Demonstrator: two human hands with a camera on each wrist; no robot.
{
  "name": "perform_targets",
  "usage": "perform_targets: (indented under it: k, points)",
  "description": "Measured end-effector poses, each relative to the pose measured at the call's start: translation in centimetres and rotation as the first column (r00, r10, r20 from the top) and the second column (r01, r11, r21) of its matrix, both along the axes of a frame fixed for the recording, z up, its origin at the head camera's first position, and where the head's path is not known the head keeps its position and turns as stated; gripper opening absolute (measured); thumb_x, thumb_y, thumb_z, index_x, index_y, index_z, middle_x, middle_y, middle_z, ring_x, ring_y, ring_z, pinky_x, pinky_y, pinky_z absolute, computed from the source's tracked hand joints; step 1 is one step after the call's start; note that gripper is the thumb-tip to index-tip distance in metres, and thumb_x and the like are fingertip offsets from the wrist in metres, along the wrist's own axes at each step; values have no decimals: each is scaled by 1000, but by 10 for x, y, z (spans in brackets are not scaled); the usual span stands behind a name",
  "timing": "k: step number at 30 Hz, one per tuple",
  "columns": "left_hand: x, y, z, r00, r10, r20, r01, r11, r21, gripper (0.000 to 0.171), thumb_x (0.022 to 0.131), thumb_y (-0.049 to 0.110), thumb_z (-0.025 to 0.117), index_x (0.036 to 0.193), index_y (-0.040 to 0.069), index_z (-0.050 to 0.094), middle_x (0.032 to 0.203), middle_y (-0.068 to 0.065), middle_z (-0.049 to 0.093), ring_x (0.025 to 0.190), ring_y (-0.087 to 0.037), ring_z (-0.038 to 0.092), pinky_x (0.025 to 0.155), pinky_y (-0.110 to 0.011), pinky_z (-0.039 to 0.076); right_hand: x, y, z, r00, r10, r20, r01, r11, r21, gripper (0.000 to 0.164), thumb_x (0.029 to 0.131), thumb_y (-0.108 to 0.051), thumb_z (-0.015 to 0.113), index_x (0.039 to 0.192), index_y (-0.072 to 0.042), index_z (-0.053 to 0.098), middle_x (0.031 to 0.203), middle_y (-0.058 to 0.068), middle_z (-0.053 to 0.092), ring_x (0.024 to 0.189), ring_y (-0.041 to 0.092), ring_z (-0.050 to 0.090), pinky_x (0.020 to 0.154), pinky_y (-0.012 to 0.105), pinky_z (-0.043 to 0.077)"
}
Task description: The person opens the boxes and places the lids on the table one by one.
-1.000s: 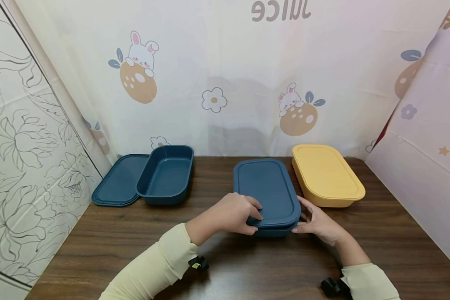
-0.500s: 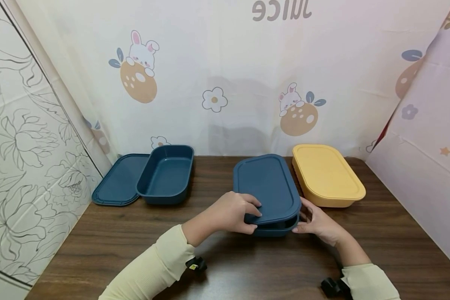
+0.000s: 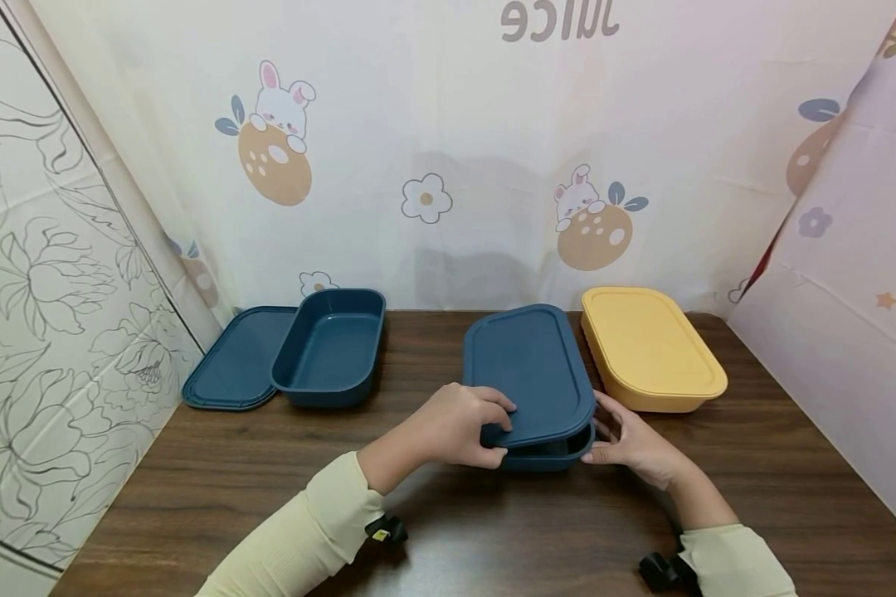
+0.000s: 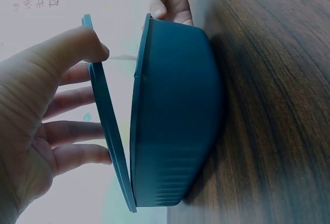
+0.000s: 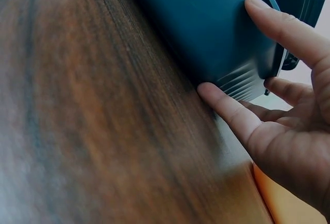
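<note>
My left hand [image 3: 459, 423] pinches the near left edge of a dark blue lid [image 3: 530, 365], thumb beneath and fingers on top. The lid is tilted over a dark blue food container [image 3: 541, 463], its near edge raised and a gap showing at the front. In the left wrist view, the far end of the lid [image 4: 111, 113] meets the rim of the container [image 4: 170, 116]. My right hand [image 3: 630, 444] holds the container's near right corner, with the thumb [image 5: 278, 20] on one wall and fingers against another. The lid hides most of the container's inside.
Just right of the held container stands a yellow container [image 3: 650, 344] with its lid on. At the left, an open blue container [image 3: 332, 344] overlaps a flat blue lid [image 3: 239, 361]. A patterned curtain [image 3: 433, 99] hangs behind the wooden table [image 3: 269, 473].
The near edge of the lid has risen off the container and the lid has shifted slightly back, opening a gap at the front. My right hand and the container have stayed put.
</note>
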State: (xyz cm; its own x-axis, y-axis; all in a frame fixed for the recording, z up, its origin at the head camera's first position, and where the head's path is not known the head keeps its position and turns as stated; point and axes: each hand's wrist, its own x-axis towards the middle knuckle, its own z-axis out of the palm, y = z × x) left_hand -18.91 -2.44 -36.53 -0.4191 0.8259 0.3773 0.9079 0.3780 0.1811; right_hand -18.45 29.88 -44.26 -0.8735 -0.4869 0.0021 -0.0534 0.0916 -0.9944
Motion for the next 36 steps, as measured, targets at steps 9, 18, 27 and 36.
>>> perform_targets:
  k: [9,18,27,36]
  points:
    - [2,-4,-3,999,-18,-26,20,997,69,15,79,24,76,90,14,74,114,-3,68,70,-4,65,66,-9,45,-1,0,0,1000,1,16,-1,1000,-5,100,80,5,73,153,5,4,150,30,16,119,-7,44,92,28,49]
    - [3,-7,-7,999,-33,-12,34,993,115,13,79,20,75,88,11,73,114,-6,68,75,-6,67,66,-9,45,0,-1,1,1000,13,28,-12,1000,-22,99,81,6,72,153,4,4,152,34,8,119,-7,44,92,28,49]
    - [4,-11,-9,999,-36,1,36,986,164,12,77,15,74,85,10,68,113,-8,66,65,-5,61,61,-9,42,-1,0,-1,999,15,29,-15,1000,-23,101,80,6,73,155,0,5,154,32,6,120,-6,44,93,28,49]
    - [6,-15,-12,999,-27,22,22,976,215,14,73,10,72,81,8,61,113,-10,64,55,-3,47,54,-10,35,-1,2,-1,1000,9,28,-9,1000,-2,102,81,3,75,155,-2,6,155,28,7,121,-4,42,94,27,48]
